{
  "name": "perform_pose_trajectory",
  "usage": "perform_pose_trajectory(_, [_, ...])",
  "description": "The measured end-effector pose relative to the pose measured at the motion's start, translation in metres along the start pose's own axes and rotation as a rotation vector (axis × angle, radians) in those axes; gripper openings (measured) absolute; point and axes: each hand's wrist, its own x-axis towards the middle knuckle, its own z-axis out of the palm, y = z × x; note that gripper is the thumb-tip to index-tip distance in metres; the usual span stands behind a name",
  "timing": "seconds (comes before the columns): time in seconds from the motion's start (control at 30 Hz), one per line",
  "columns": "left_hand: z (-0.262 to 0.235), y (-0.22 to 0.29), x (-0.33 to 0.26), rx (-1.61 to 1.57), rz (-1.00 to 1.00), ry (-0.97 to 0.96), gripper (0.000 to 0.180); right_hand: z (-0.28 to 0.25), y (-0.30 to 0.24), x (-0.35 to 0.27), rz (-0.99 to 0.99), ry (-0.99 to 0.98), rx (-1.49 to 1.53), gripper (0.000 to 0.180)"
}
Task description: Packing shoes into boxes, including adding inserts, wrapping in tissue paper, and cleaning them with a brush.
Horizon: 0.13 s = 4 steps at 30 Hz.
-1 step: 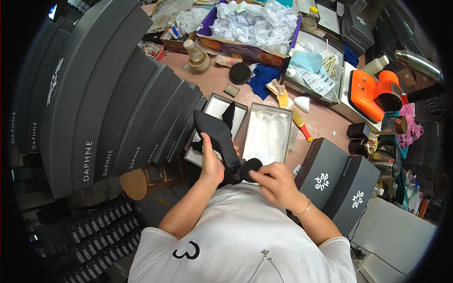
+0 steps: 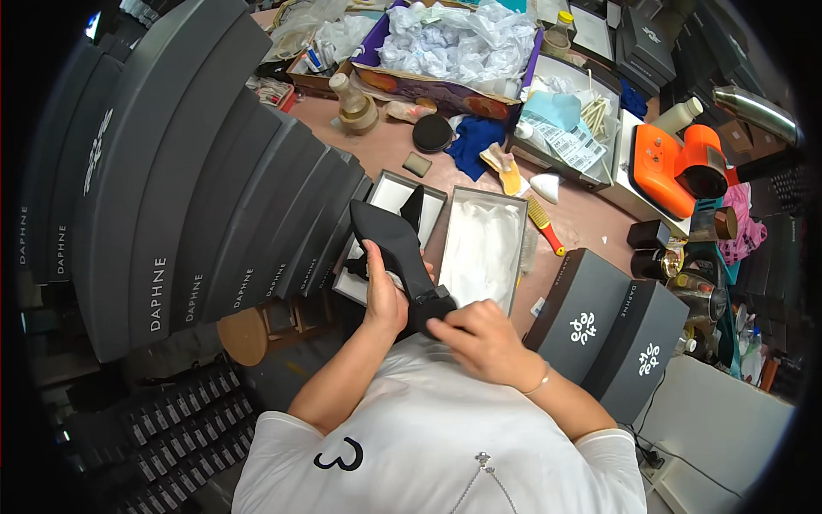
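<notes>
A black heeled shoe (image 2: 390,236) is tilted sole-up in front of my chest, its toe pointing away and its heel toward me. My left hand (image 2: 385,300) is closed around its side. At the heel end, a round black pad (image 2: 431,312) is pinched in the fingers of my right hand (image 2: 492,347). The pad lies against the heel area; black on black hides the exact contact. Just beyond my left hand, another black shoe (image 2: 413,208) lies in a grey shoebox (image 2: 435,204). Beside it stands an open box (image 2: 522,224) lined with white tissue paper.
Tall stacks of dark shoeboxes (image 2: 201,197) rise on the left. Two closed shoeboxes (image 2: 591,334) stand at right. Across the pink table are a yellow-and-red brush (image 2: 546,224), a blue cloth (image 2: 479,144), a round black tin (image 2: 432,134), a purple carton (image 2: 368,67) and an orange device (image 2: 672,176).
My right hand has moved slightly left, bringing the round black pad from beside the heel onto the heel area. My left hand and the shoe have barely moved.
</notes>
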Motion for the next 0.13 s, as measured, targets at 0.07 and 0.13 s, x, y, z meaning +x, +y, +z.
perform_pose_trajectory(0.07, [0.011, 0.005, -0.004, 0.006, 0.019, -0.017, 0.078, 0.027, 0.001, 0.005, -0.036, -0.053, -0.127, 0.042])
perform_pose_trajectory(0.13, [0.006, 0.005, -0.001, -0.047, 0.078, 0.007, 0.079, 0.035, 0.017, -0.022, 0.080, -0.183, -0.186, 0.045])
